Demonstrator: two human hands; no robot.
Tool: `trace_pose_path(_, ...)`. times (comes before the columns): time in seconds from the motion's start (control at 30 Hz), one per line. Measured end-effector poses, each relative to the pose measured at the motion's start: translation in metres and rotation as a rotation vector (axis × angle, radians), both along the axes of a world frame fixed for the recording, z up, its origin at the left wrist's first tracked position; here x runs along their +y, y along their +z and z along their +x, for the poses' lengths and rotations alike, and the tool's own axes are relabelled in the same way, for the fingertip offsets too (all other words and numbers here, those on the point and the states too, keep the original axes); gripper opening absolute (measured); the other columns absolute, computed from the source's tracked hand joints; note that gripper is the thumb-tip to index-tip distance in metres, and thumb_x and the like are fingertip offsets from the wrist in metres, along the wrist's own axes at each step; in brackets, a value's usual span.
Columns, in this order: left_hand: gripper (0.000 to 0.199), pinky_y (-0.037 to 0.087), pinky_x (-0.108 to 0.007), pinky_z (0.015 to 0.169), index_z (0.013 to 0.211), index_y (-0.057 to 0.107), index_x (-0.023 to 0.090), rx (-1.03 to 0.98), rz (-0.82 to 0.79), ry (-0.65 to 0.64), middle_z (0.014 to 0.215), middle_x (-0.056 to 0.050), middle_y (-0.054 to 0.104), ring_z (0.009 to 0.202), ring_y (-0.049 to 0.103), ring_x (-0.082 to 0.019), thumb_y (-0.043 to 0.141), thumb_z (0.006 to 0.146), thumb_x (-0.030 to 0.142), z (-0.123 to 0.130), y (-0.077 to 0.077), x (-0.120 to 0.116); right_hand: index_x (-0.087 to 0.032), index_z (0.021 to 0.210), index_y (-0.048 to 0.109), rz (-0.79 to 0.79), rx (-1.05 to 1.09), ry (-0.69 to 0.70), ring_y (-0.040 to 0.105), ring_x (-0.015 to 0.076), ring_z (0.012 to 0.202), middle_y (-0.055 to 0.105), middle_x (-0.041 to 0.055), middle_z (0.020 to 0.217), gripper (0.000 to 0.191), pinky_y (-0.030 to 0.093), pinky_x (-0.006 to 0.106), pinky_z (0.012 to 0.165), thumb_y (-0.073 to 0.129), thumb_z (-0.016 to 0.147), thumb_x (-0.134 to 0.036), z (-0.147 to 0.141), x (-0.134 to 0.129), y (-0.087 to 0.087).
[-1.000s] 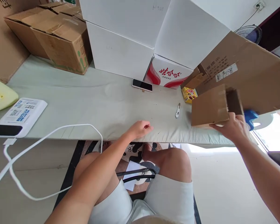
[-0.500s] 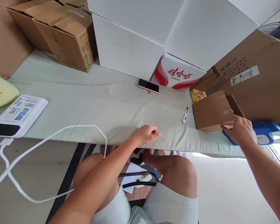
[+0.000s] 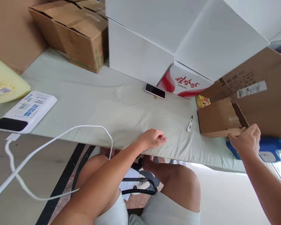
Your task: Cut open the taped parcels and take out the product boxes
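Note:
My left hand (image 3: 154,138) rests near the front edge of the cloth-covered table (image 3: 96,106), its fingers curled in and nothing visible in them. On the right, my right hand (image 3: 245,140) grips the near edge of a small open cardboard box (image 3: 219,117), thumb at the front and fingers over the rim. The inside of that box is hidden from view. Left of the box lies a white cutter (image 3: 189,123). A small yellow box (image 3: 202,102) stands just behind it. A phone (image 3: 155,91) lies farther back.
White boxes (image 3: 140,50) and a red-and-white carton (image 3: 184,82) line the back. Cardboard boxes stand at back left (image 3: 81,40) and right (image 3: 267,103). A white device (image 3: 35,109) with a cable and a yellow bottle (image 3: 7,81) are left. A blue object (image 3: 271,148) is beside my right hand.
The view has shifted, so the scene sits farther right and a little lower. My right hand has closed more over the small box's edge. My left hand stays curled on the table.

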State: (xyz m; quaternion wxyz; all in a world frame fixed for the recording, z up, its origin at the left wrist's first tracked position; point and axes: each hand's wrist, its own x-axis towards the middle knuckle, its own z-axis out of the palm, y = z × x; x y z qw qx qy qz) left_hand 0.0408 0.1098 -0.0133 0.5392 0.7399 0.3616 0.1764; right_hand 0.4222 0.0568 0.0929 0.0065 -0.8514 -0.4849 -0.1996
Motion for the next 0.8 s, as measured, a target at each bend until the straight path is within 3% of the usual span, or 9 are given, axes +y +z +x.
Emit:
trace_pose_path(0.1,0.035,0.026,-0.031,0.058,0.064,0.042,0.021,-0.008,0.038,0.009,0.057,0.003,0.045,0.057,0.041,-0.014,0.052,0.088,0.044,-0.006,0.0,-0.003,-0.025,0.165,0.018,0.148,0.121,0.07,0.023,0.0349,0.16,0.03,0.0264,0.163,0.092,0.034,0.052,0.123,0.04,0.082,-0.056,-0.039,-0.006,0.004)
trace_pose_path(0.23,0.032,0.029,-0.031,0.058,0.064,0.045,0.022,0.004,0.088,0.084,0.06,0.0,0.052,0.063,0.051,-0.018,0.058,0.084,0.043,-0.02,0.0,-0.005,-0.048,0.155,0.032,0.092,0.137,0.386,0.03,0.031,0.158,0.04,0.0148,0.159,0.075,0.034,0.051,0.124,0.042,0.081,-0.057,-0.096,0.021,-0.008)
trace_pose_path(0.3,0.03,0.034,-0.032,0.06,0.064,0.046,0.022,0.03,0.103,0.122,0.064,-0.002,0.056,0.07,0.058,-0.022,0.059,0.083,0.042,-0.03,0.0,-0.004,-0.043,0.148,0.042,0.032,0.169,0.535,0.034,0.0335,0.156,0.043,0.014,0.158,0.066,0.035,0.055,0.125,0.043,0.084,-0.056,-0.133,0.051,-0.02)
trace_pose_path(0.37,0.027,0.039,-0.033,0.064,0.064,0.048,0.022,0.059,0.101,0.158,0.069,-0.005,0.061,0.078,0.064,-0.025,0.057,0.083,0.04,-0.041,0.001,-0.003,-0.031,0.141,0.051,-0.01,0.188,0.708,0.04,0.0367,0.152,0.047,0.0169,0.155,0.058,0.037,0.061,0.123,0.044,0.087,-0.05,-0.179,0.088,-0.032)
trace_pose_path(0.43,0.025,0.044,-0.034,0.067,0.066,0.051,0.022,0.08,0.086,0.194,0.074,-0.007,0.065,0.083,0.067,-0.027,0.055,0.084,0.039,-0.052,0.001,0.0,-0.021,0.133,0.057,-0.038,0.187,0.886,0.046,0.038,0.147,0.052,0.0196,0.151,0.051,0.04,0.064,0.119,0.045,0.088,-0.043,-0.234,0.128,-0.04)
trace_pose_path(0.53,0.021,0.046,-0.035,0.069,0.069,0.054,0.022,0.094,0.063,0.24,0.079,-0.007,0.069,0.086,0.069,-0.027,0.052,0.084,0.037,-0.069,0.002,0.005,-0.019,0.125,0.062,-0.072,0.186,1.077,0.053,0.0361,0.139,0.057,0.0187,0.147,0.043,0.046,0.059,0.113,0.045,0.09,-0.037,-0.327,0.187,-0.042)
trace_pose_path(0.67,0.024,0.039,-0.033,0.062,0.064,0.046,0.022,0.042,-0.017,0.284,0.068,-0.003,0.061,0.075,0.063,-0.022,0.053,0.083,0.035,-0.089,0.004,0.01,-0.019,0.113,0.066,-0.069,0.232,1.11,0.067,0.0291,0.108,0.071,0.0138,0.12,0.033,0.051,0.049,0.102,0.043,0.095,-0.035,-0.451,0.253,-0.026)
trace_pose_path(0.8,0.027,0.031,-0.033,0.056,0.062,0.038,0.022,-0.027,-0.103,0.318,0.057,0.0,0.048,0.061,0.049,-0.018,0.055,0.08,0.032,-0.104,0.006,0.013,-0.017,0.116,0.064,-0.007,0.229,1.099,0.061,0.0287,0.12,0.065,0.0141,0.126,0.032,0.049,0.044,0.1,0.044,0.095,-0.032,-0.541,0.304,-0.006)
